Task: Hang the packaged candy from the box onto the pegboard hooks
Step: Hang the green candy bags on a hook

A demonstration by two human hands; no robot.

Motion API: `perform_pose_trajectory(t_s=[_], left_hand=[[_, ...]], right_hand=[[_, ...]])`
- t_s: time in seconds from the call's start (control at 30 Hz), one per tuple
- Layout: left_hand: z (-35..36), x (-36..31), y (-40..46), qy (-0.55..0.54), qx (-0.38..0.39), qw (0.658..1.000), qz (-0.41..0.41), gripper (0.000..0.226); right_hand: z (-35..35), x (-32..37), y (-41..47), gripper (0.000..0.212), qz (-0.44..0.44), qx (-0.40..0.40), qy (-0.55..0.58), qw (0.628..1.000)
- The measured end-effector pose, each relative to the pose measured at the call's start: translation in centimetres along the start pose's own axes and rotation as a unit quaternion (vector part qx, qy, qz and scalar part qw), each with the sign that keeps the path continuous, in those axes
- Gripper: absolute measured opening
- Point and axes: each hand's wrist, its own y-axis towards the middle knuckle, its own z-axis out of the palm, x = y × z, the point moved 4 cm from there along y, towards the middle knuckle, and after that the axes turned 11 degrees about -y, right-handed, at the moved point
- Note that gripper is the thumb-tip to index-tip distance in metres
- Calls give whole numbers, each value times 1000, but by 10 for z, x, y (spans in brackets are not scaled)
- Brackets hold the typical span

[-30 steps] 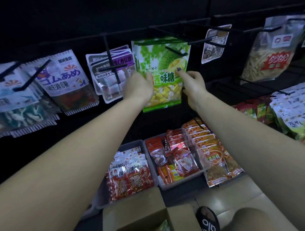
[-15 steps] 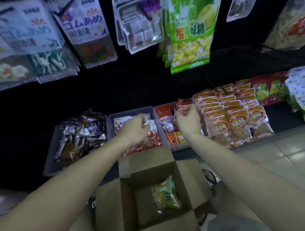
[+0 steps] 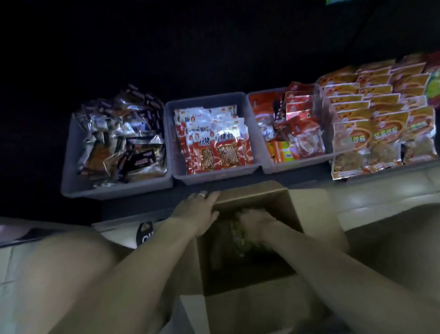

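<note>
An open cardboard box (image 3: 316,214) stands on the floor in front of me. Deep inside it lie dim greenish candy packets (image 3: 237,238). My right hand (image 3: 256,225) reaches down into the box and lies on those packets; its fingertips are lost in the dark and blur. My left hand (image 3: 197,209) rests over the box's far left flap, fingers laid along the edge and a ring showing. The pegboard hooks are out of view; only a green scrap of a hanging bag (image 3: 333,2) shows at the top edge.
Three grey bins line the low shelf: dark packets in the left bin (image 3: 71,176), red-and-white ones in the middle bin (image 3: 214,177), red ones in the right bin (image 3: 269,164). Orange snack bags (image 3: 371,119) lie at the right. Tiled floor surrounds the box.
My view has dropped from the hanging bags to the box. Both hands came down from the green bag: the right went into the box, the left onto its flap.
</note>
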Motion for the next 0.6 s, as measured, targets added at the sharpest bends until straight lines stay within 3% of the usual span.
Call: perform_pose_trajectory(t_s=[0.13,0.23,0.4,0.5,0.6], left_hand=[[1,7,4,-38,-22,999,25,44],[2,6,2,-53,-40,997,32,32],[-1,1,1,-31,-54,998,29,24],[1,-2,-1,-18,-68,997,23,21],[3,-2,-1,-8,-81,997,17,20]], right_hand=[[51,-17,55,72,31,45,-130,990],[88,-35,95,68,64,52,-123,989],[126,-46,127,80,60,37,-167,984],[122,-44,122,64,62,-4,-169,984],[119,-42,122,57,67,27,-162,984]])
